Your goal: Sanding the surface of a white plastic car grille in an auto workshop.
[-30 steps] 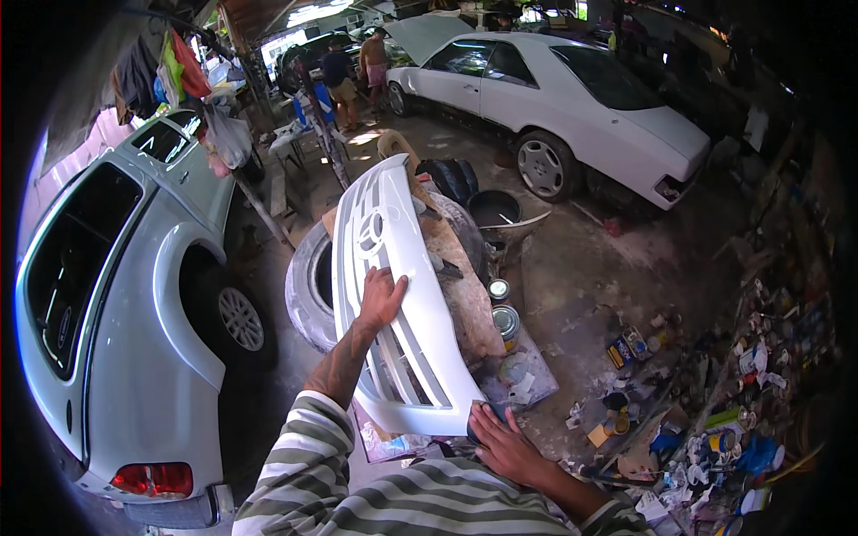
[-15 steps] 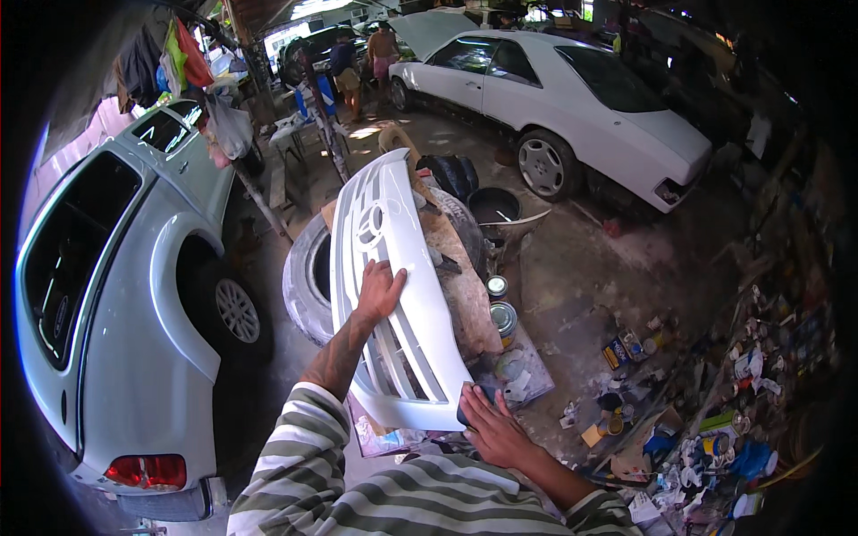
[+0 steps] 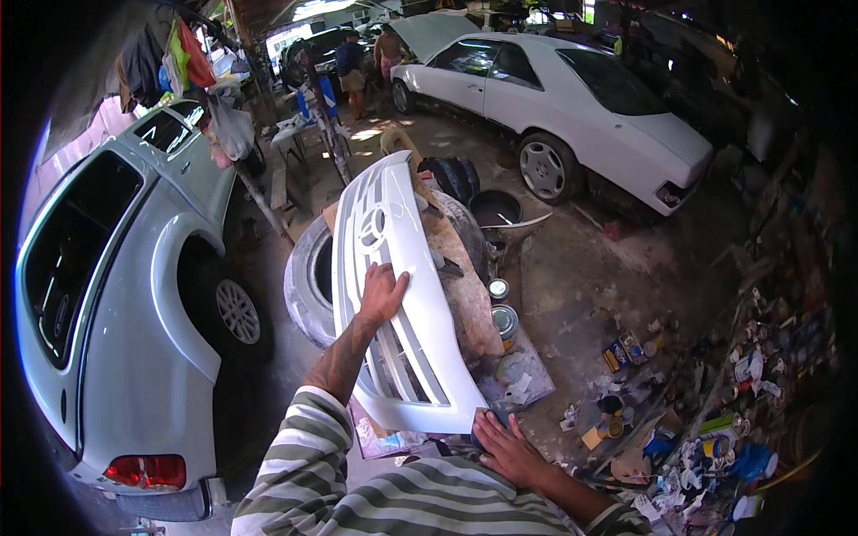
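A glossy white car grille (image 3: 429, 308), with long slats and a round emblem, lies lengthwise in front of me. It rests on a board over tyres. My left hand (image 3: 384, 293) holds its middle, fingers curled over a slat and thumb on the smooth face. At the near right corner, my right hand (image 3: 514, 449) presses a small dark piece of sandpaper (image 3: 480, 429) against the edge. The fingers lie over it and hide most of it.
A pale dusty tyre (image 3: 304, 304) and a worn board (image 3: 478, 317) support the grille. Open cans (image 3: 505, 320) stand to its right. A white pickup (image 3: 147, 357) is close on my left, a white coupe (image 3: 617, 134) at the far right. Litter (image 3: 706, 464) covers the right floor.
My right hand has slid a little to the right with the sandpaper at the grille's corner. My left hand keeps its hold on the slat.
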Motion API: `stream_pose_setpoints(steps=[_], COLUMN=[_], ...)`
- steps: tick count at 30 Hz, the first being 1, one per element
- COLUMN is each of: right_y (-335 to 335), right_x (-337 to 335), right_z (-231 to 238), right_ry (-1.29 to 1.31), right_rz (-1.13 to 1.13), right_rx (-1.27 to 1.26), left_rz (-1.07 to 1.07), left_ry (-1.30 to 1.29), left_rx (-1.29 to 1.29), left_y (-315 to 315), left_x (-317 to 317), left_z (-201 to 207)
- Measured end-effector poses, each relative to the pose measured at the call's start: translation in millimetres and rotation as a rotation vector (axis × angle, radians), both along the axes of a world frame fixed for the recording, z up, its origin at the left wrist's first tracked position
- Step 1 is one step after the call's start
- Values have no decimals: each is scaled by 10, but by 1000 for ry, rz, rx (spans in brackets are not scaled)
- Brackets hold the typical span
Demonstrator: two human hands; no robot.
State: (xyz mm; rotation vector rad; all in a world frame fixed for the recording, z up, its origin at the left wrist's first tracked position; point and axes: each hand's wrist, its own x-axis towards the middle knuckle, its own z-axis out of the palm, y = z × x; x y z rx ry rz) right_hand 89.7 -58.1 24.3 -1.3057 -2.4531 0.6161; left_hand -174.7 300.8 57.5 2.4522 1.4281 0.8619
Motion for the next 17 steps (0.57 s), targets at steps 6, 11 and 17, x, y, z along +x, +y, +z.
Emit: stream_pose_setpoints(steps=[6, 11, 17], right_y=[294, -52, 350], right_x=[-67, 92, -126], right_z=[-99, -171, -137], right_ry=[57, -49, 126], right_rz=[-16, 5, -80], right_rx=[140, 56, 129], left_rz=[-5, -12, -19], left_ry=[105, -9, 14], left_rx=[-77, -33, -50], left_y=[29, 8, 79], left_x=[40, -13, 3], left_z=[84, -3, -16])
